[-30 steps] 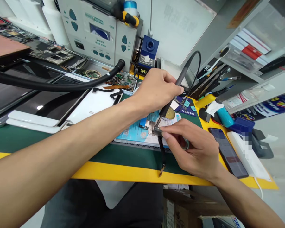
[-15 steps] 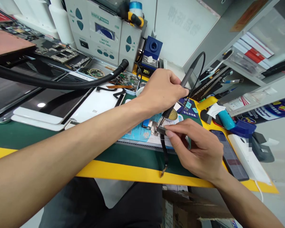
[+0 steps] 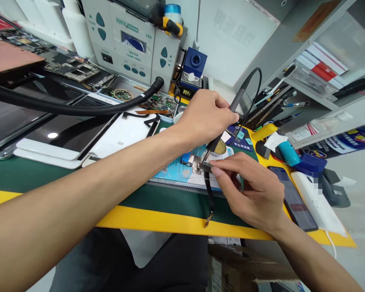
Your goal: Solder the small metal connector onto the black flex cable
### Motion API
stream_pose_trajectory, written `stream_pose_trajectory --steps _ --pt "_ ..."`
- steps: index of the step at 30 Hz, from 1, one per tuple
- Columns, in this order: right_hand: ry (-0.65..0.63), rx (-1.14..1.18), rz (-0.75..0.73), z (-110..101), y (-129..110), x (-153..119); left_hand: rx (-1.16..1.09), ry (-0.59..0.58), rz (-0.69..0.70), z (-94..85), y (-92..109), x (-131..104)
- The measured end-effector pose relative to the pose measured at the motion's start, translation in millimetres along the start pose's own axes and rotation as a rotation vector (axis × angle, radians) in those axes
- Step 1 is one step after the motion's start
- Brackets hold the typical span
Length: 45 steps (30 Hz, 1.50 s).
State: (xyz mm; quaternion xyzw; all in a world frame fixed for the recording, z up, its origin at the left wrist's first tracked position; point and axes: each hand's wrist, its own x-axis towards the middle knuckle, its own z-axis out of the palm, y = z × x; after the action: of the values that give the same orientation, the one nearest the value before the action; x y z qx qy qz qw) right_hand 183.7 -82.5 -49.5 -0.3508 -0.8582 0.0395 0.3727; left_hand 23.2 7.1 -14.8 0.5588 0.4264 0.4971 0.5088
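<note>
My left hand (image 3: 205, 117) is closed around a black soldering iron (image 3: 238, 99), whose tip points down at a small dark part. Thumb and forefinger of my right hand (image 3: 252, 188) pinch that small dark part (image 3: 205, 166), just at the iron's tip. A black flex cable (image 3: 211, 196) hangs from it over the front of the mat. Beneath lies a blue and white booklet (image 3: 173, 172) with a small metal piece on it. A round tin (image 3: 220, 147) with yellowish contents sits behind the iron's tip.
White phones (image 3: 51, 152) and a tray of small boards (image 3: 170, 106) lie at the left. A thick black hose (image 3: 79, 108) crosses above them, before the grey station (image 3: 126, 61). At the right are a dark phone (image 3: 292, 198), a white power bank (image 3: 314, 198) and bottles.
The view has shifted very slightly. Both hands, the iron and the small part hold nearly the same positions.
</note>
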Motion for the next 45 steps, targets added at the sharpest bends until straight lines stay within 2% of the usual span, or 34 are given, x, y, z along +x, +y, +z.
stream_pose_trajectory --steps 5,24,45 --pt "-0.027 0.012 0.002 0.7 -0.5 0.4 -0.015 -0.004 0.021 0.5 -1.9 0.3" --pt "0.025 -0.041 -0.053 1.4 -1.5 0.0 0.016 0.058 0.071 2.1 -5.6 2.8" --pt "-0.002 -0.035 -0.060 1.8 -0.3 0.7 0.013 0.054 0.084 3.3 -6.0 3.3"
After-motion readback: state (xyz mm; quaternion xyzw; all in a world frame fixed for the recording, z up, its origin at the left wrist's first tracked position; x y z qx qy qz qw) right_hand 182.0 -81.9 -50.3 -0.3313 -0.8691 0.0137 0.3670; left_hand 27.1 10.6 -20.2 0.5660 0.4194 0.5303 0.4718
